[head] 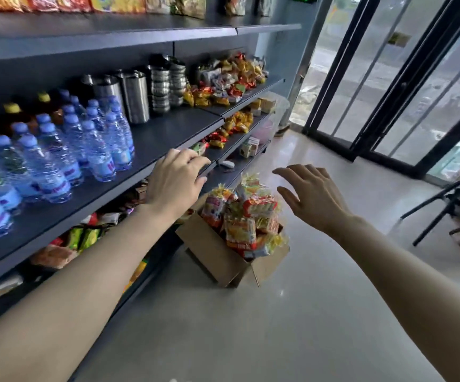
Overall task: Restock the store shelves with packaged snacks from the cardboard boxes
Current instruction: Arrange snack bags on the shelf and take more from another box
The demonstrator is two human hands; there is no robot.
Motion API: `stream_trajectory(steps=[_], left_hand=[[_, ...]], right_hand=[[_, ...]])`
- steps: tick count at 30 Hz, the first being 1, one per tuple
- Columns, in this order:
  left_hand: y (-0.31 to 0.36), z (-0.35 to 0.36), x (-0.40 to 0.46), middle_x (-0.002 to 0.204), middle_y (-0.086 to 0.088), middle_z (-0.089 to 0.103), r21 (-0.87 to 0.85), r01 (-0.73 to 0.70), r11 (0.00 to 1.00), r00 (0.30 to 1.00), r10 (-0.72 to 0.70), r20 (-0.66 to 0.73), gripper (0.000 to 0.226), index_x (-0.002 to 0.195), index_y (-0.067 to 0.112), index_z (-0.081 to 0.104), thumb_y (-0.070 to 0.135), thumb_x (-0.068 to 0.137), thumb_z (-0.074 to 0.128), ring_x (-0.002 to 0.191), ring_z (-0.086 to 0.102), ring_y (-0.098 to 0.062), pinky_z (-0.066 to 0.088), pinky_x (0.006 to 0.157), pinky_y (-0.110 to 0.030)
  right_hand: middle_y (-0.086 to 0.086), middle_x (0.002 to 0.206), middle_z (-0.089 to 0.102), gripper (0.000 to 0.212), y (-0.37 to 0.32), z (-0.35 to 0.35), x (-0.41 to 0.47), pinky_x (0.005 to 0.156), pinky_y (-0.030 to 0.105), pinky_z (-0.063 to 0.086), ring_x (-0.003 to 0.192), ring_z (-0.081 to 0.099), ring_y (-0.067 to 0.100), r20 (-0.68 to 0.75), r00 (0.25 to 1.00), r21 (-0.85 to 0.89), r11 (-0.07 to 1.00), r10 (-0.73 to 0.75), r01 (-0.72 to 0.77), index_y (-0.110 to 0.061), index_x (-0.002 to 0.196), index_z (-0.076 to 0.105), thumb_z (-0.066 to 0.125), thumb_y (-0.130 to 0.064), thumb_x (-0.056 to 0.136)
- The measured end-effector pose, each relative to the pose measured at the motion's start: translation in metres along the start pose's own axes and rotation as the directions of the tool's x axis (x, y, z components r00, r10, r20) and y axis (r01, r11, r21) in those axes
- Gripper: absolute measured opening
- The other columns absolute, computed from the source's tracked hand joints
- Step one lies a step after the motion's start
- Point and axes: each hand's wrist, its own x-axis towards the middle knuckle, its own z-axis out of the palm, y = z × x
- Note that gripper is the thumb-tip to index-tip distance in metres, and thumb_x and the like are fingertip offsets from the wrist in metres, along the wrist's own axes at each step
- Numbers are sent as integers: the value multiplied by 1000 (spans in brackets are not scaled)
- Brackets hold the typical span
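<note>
Both hands empty. Left hand [175,179] rests palm-down on the front edge of the dark shelf [168,133], fingers curled loosely over the lip, gripping nothing. Right hand [310,195] hovers in the air, grip wide, fingers spread, palm facing down and left. Cardboard box [218,252] sits open on the floor [278,326] against the shelf base, tilted, heaped with snack packs [241,216] in yellow and red wrappers. The packs lie just below and slightly left of the right hand, nearer to the viewer than its fingertips; the left hand is above and left of the box, about as close but busy on the shelf edge. Judgement: right hand is the likely picker, needs a short drop down and left onto the top of the pile. Packs lie at mixed angles with no single long axis; the top ones stand roughly upright. Water bottles [58,161] fill the left of the same shelf, steel cups [135,97] behind, loose snacks at the far end [231,81]. Bare shelf space lies between bottles and far snacks, a likely drop spot.
</note>
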Motion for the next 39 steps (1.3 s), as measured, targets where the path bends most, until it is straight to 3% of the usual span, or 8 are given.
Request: stream_trajectory(steps=[15, 18, 23, 27, 31, 34, 37, 39], left_hand=[[-53, 272, 181, 112, -7, 68, -77, 95, 992, 958, -71, 276, 34, 117, 16, 70, 17, 84, 75, 105, 58, -31, 50, 86, -44], [-63, 317, 203, 115, -6, 66, -70, 156, 985, 919, -119, 377, 36, 121, 18, 68, 22, 85, 74, 106, 57, -30, 49, 88, -43], [-67, 386, 206, 127, 0, 60, -12, 291, 957, 784, -231, 576, 41, 131, 26, 60, 36, 92, 65, 118, 51, -26, 43, 98, -40], [-68, 438, 192, 138, 4, 53, 47, 388, 920, 653, -311, 691, 46, 140, 29, 52, 41, 96, 58, 127, 46, -21, 40, 103, -36], [-65, 491, 180, 142, 8, 49, 86, 448, 890, 543, -347, 765, 50, 143, 31, 47, 50, 97, 52, 132, 42, -18, 39, 106, -34], [-57, 531, 171, 146, 8, 45, 129, 447, 885, 457, -350, 818, 62, 146, 31, 43, 64, 94, 44, 136, 38, -17, 36, 108, -35], [-44, 564, 162, 152, 5, 40, 162, 462, 872, 338, -342, 877, 82, 148, 27, 41, 80, 86, 34, 141, 32, -19, 32, 113, -39], [-36, 579, 157, 153, 2, 40, 175, 460, 870, 258, -320, 912, 90, 146, 25, 44, 86, 82, 30, 142, 31, -22, 30, 115, -43]], right_hand=[[5, 121, 66, 37, 176, 203, 150, 91, 44, 45, 104, 63, 32, 166, 981, 70, 991, 102, -115, -21, 131, 59, 48, -37, 100], [6, 123, 66, 35, 210, 241, 180, 92, 46, 45, 105, 63, 34, 204, 969, 82, 984, 142, -161, -21, 132, 59, 51, -35, 101], [9, 130, 64, 38, 260, 310, 224, 96, 49, 43, 113, 60, 37, 343, 915, 110, 958, 213, -265, -21, 137, 56, 54, -34, 102], [8, 135, 62, 41, 289, 389, 250, 99, 45, 40, 123, 55, 35, 512, 814, 142, 908, 274, -395, -23, 138, 55, 46, -42, 104], [9, 139, 60, 49, 300, 487, 258, 100, 43, 41, 125, 54, 35, 707, 661, 133, 872, 249, -471, -22, 139, 54, 39, -51, 104], [13, 144, 53, 65, 300, 550, 259, 103, 48, 41, 128, 50, 38, 811, 531, 96, 838, 246, -536, -21, 147, 43, 33, -64, 99], [18, 144, 50, 77, 303, 591, 263, 103, 49, 44, 127, 51, 39, 889, 403, 97, 772, 217, -628, -16, 150, 37, 37, -70, 95], [19, 144, 50, 78, 307, 606, 266, 102, 44, 43, 128, 50, 38, 912, 370, 141, 712, 177, -688, -13, 150, 38, 45, -68, 95]])
